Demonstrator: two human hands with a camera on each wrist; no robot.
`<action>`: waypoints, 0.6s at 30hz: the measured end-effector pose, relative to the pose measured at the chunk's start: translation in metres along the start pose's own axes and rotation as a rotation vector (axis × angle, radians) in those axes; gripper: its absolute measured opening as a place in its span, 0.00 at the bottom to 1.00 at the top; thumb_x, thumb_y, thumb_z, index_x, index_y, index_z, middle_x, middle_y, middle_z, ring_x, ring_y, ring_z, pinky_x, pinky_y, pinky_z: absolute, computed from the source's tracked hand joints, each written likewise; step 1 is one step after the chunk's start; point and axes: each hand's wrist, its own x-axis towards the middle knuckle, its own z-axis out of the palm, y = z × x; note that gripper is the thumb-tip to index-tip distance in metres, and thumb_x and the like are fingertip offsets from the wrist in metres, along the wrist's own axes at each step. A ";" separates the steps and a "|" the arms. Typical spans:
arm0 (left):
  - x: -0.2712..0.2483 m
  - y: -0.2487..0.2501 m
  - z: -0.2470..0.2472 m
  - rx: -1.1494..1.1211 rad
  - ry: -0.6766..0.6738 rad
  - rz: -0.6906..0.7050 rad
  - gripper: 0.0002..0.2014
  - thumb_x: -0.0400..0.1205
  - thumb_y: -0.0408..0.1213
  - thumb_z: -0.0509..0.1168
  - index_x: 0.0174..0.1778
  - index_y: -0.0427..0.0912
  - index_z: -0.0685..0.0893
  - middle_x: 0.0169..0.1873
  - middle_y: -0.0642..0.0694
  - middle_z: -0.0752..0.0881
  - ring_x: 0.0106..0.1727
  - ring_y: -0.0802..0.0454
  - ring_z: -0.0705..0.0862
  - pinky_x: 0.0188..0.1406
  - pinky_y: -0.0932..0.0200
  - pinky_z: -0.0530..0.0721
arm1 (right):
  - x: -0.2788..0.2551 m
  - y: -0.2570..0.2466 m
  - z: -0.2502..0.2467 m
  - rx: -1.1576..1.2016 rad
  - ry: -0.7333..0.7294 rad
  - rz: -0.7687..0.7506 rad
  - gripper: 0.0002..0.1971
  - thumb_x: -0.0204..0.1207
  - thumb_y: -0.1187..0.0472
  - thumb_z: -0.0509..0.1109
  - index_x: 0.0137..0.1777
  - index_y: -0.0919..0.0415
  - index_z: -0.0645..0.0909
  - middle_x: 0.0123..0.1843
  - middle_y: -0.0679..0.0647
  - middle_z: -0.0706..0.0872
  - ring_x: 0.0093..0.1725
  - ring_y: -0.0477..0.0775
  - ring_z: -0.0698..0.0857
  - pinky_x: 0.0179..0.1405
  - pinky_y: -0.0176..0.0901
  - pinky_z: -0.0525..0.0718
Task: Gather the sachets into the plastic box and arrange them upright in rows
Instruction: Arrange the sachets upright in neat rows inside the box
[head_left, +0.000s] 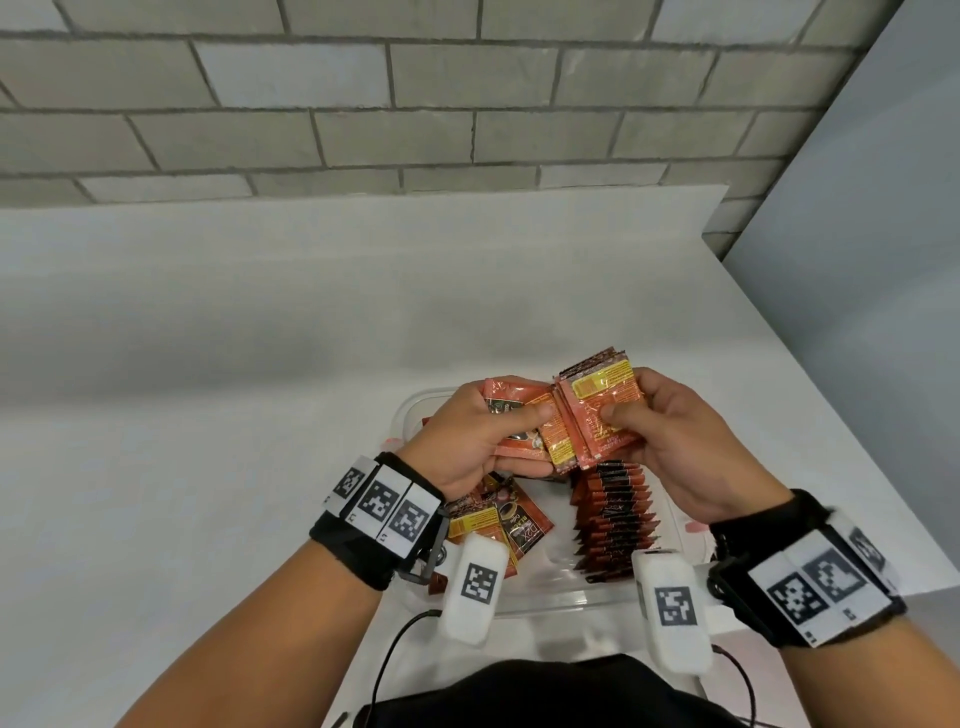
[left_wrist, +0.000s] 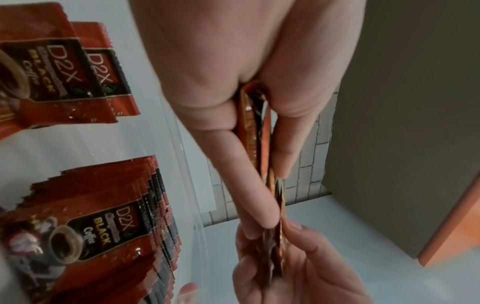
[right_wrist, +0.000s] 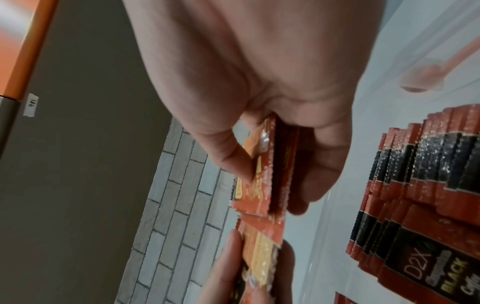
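Above the clear plastic box my two hands hold red and orange coffee sachets. My left hand pinches a few sachets between thumb and fingers; they show edge-on as sachets in the left wrist view. My right hand grips a thicker stack of sachets by its edge, seen as a stack in the right wrist view. The two bundles meet in the middle. Inside the box an upright row of sachets stands at the right, and loose sachets lie flat at the left.
The box sits on a white table near its front edge. A grey brick wall runs behind the table and a pale panel stands at the right. Thin cables hang from the wrist cameras near my body.
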 end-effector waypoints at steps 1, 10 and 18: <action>0.001 0.000 0.001 -0.010 0.009 -0.003 0.08 0.81 0.29 0.66 0.53 0.42 0.85 0.44 0.44 0.91 0.42 0.47 0.91 0.32 0.56 0.90 | 0.000 0.000 0.000 -0.001 -0.008 0.001 0.13 0.79 0.73 0.63 0.60 0.62 0.80 0.52 0.59 0.90 0.48 0.55 0.88 0.51 0.51 0.85; 0.004 -0.002 0.002 -0.234 0.077 0.094 0.08 0.84 0.32 0.60 0.57 0.38 0.80 0.46 0.43 0.90 0.46 0.48 0.89 0.43 0.54 0.88 | -0.001 0.001 -0.007 0.227 0.075 -0.017 0.12 0.80 0.73 0.61 0.60 0.65 0.79 0.51 0.59 0.89 0.47 0.54 0.88 0.47 0.46 0.87; 0.007 -0.007 0.010 -0.183 0.003 0.206 0.14 0.75 0.27 0.67 0.55 0.43 0.81 0.48 0.44 0.88 0.48 0.49 0.88 0.51 0.51 0.88 | -0.003 0.002 0.006 0.428 0.036 0.083 0.13 0.80 0.68 0.61 0.63 0.66 0.79 0.58 0.62 0.88 0.55 0.57 0.88 0.56 0.52 0.87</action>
